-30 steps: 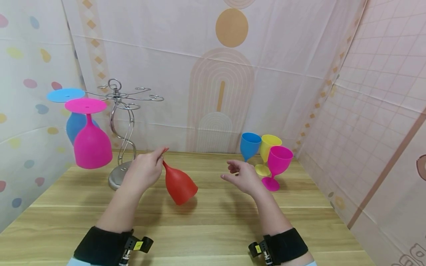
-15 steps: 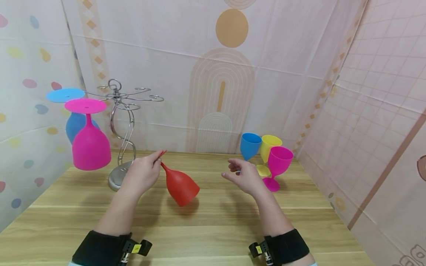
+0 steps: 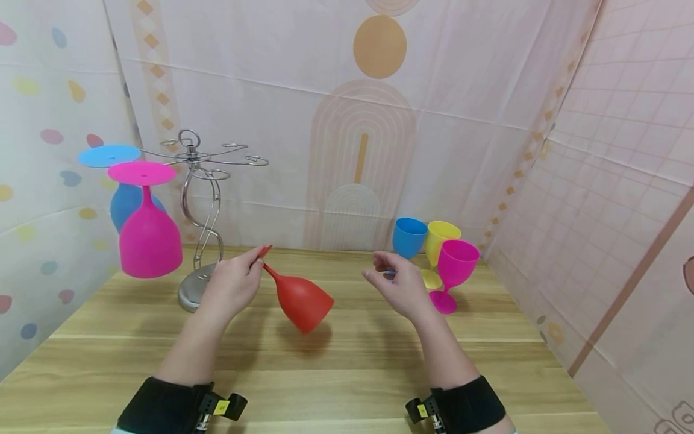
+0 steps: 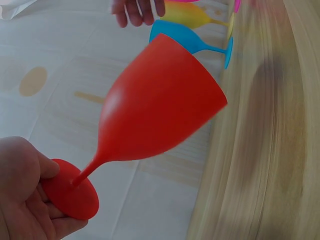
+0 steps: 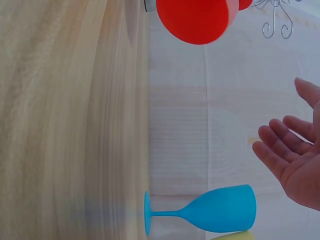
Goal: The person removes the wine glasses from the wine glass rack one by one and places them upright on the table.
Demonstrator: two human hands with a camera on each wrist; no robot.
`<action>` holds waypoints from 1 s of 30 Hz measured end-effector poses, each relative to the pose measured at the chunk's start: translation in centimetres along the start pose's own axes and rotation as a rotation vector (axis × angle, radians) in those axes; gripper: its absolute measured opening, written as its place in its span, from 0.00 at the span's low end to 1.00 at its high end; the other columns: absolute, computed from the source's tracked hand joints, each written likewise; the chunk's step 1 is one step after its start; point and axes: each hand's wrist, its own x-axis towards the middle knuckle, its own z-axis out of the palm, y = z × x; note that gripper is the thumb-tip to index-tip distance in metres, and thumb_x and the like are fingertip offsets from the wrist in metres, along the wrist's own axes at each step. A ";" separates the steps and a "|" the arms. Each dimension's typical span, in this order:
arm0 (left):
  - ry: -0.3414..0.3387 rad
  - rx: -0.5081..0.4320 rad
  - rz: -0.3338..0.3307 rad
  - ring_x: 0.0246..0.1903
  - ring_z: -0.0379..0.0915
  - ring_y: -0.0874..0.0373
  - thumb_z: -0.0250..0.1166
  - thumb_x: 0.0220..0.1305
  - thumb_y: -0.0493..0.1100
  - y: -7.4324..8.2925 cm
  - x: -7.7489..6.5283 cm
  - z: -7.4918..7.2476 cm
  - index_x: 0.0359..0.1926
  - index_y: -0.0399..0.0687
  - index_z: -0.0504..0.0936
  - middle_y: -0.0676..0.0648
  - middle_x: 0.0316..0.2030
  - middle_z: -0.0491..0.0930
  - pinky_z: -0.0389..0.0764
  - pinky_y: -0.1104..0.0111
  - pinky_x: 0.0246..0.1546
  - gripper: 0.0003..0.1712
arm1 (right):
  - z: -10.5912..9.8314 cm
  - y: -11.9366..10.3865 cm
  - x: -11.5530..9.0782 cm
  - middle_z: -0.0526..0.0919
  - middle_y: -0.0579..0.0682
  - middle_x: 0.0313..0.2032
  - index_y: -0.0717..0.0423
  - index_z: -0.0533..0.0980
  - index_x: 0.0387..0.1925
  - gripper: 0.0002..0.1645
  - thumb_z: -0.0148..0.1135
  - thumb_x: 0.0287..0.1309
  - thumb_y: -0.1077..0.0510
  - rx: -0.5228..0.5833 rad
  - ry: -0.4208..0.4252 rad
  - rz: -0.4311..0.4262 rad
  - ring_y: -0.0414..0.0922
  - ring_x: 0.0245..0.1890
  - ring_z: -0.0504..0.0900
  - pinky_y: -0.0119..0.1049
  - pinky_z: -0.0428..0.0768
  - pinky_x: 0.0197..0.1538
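A red goblet (image 3: 305, 303) hangs tilted above the table, bowl down and to the right. My left hand (image 3: 234, 283) pinches its round foot; in the left wrist view the thumb lies on the foot (image 4: 71, 192) with fingers beneath. My right hand (image 3: 400, 286) holds nothing, its fingers loosely bent, as the right wrist view shows. It is nearest to a blue goblet (image 3: 409, 237), partly hidden behind it. Beside that stand a yellow goblet (image 3: 441, 241) and a pink goblet (image 3: 456, 263), all upright.
A metal glass rack (image 3: 203, 223) stands at the left, its round base (image 3: 191, 290) on the wooden table (image 3: 336, 386). From it hang an upside-down pink goblet (image 3: 150, 241) and, behind, a blue one (image 3: 122, 205). Printed cloth (image 3: 260, 90) covers the back and sides.
The red goblet's bowl has swung right and tips closer to level. My left hand has shifted slightly left and down. My right hand has hardly moved.
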 end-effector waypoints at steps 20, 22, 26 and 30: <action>-0.035 -0.148 -0.094 0.43 0.73 0.40 0.48 0.79 0.43 0.0 0.1 0.6 0.72 0.40 0.71 0.30 0.61 0.76 0.74 0.56 0.38 0.26 | -0.4 -1.0 -0.2 0.81 0.48 0.57 0.52 0.75 0.66 0.30 0.63 0.70 0.42 0.156 0.086 -0.029 0.45 0.59 0.79 0.43 0.81 0.59; -0.043 -0.170 -0.108 0.44 0.73 0.40 0.48 0.79 0.44 -0.1 0.1 0.6 0.72 0.41 0.71 0.30 0.62 0.76 0.74 0.57 0.38 0.26 | -0.5 -1.1 -0.3 0.81 0.47 0.57 0.51 0.74 0.66 0.30 0.62 0.70 0.41 0.171 0.086 -0.020 0.44 0.59 0.79 0.42 0.80 0.60; -0.062 -0.231 -0.146 0.48 0.73 0.40 0.48 0.80 0.45 -0.2 0.1 0.7 0.73 0.41 0.70 0.32 0.63 0.75 0.75 0.55 0.42 0.26 | -0.5 -1.2 -0.3 0.81 0.48 0.59 0.51 0.73 0.67 0.31 0.62 0.70 0.42 0.201 0.084 -0.019 0.45 0.61 0.78 0.45 0.79 0.61; -0.075 -0.311 -0.186 0.58 0.72 0.38 0.47 0.80 0.45 -0.2 0.2 0.7 0.72 0.40 0.71 0.32 0.62 0.76 0.75 0.48 0.51 0.26 | -0.5 -1.3 -0.3 0.80 0.50 0.60 0.52 0.72 0.68 0.30 0.62 0.71 0.44 0.229 0.084 -0.017 0.46 0.62 0.77 0.45 0.78 0.62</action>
